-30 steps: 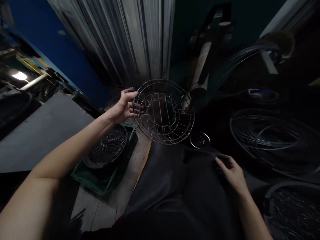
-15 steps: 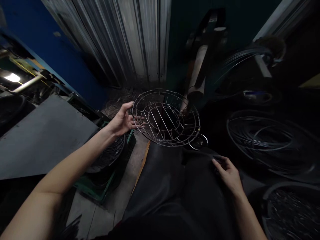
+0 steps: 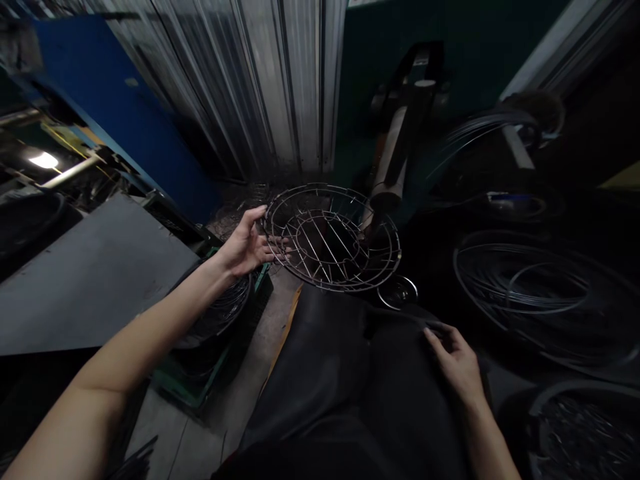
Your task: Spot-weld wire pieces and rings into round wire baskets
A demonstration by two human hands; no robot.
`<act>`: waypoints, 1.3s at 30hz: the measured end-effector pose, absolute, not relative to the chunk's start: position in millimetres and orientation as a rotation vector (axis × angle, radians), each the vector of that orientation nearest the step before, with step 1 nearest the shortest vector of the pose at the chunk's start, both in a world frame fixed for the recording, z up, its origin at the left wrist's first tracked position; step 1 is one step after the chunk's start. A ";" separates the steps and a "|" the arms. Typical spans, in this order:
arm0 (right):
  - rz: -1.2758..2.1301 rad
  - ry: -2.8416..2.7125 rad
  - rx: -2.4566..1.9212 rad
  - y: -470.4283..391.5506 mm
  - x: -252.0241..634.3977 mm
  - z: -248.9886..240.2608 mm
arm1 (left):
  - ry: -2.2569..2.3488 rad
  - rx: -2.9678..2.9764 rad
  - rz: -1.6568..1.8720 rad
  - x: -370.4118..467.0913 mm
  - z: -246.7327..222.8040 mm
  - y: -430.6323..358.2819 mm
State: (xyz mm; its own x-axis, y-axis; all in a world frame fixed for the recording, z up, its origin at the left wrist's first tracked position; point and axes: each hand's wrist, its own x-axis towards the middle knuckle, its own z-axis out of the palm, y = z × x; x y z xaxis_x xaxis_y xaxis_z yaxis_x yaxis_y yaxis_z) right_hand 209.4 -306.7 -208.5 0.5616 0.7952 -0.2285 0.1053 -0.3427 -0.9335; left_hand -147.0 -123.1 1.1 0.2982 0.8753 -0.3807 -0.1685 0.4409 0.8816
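Head view only. A round wire rack (image 3: 340, 236) sat near the middle of the sight, off the floor and tilted, its wide rim uppermost. The left hand (image 3: 247, 245) gripped it at the rack's 9 o'clock, thumb over the rim, fingers spread beneath and partly seen through the wires; no second hand supported the far edge. Change over the last second: the rim went from a rounder, more upright face to a flatter oval, and the thumb now lay along the near rim. Little differed from half a second earlier. My reading: the rack was being turned and steadied in a one-handed hold, and tipping at its unsupported 3 o'clock edge looked the likeliest trouble. The right hand (image 3: 459, 365), at 4 o'clock, kept its place, fingers bent at the edge of a dark cloth (image 3: 395, 367) over the lap; too dim to tell whether it pinched that edge. A small shiny ring (image 3: 417, 293) lay just below the rack's 4 o'clock. Toward 1 o'clock a thick pipe (image 3: 393, 153) came down behind the rack; contact could not be told. At 3 o'clock, a coil of wire (image 3: 537, 308); at 8 o'clock, a green crate (image 3: 186, 398) under dark wire (image 3: 231, 303); near 12, a ribbed metal wall (image 3: 280, 87).
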 end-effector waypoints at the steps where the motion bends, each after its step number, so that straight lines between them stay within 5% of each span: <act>1: 0.871 -0.737 -1.800 -306.7 208.8 -207.9 | 1.026 0.835 0.818 -147.4 0.3 -124.1; 33: 0.847 -0.643 -1.824 -312.6 218.7 -213.8 | 0.897 0.779 0.914 -162.5 -41.0 -139.7; 39: 0.895 -0.598 -1.885 -309.0 215.4 -202.1 | 1.016 1.022 0.722 -159.3 -10.9 -96.8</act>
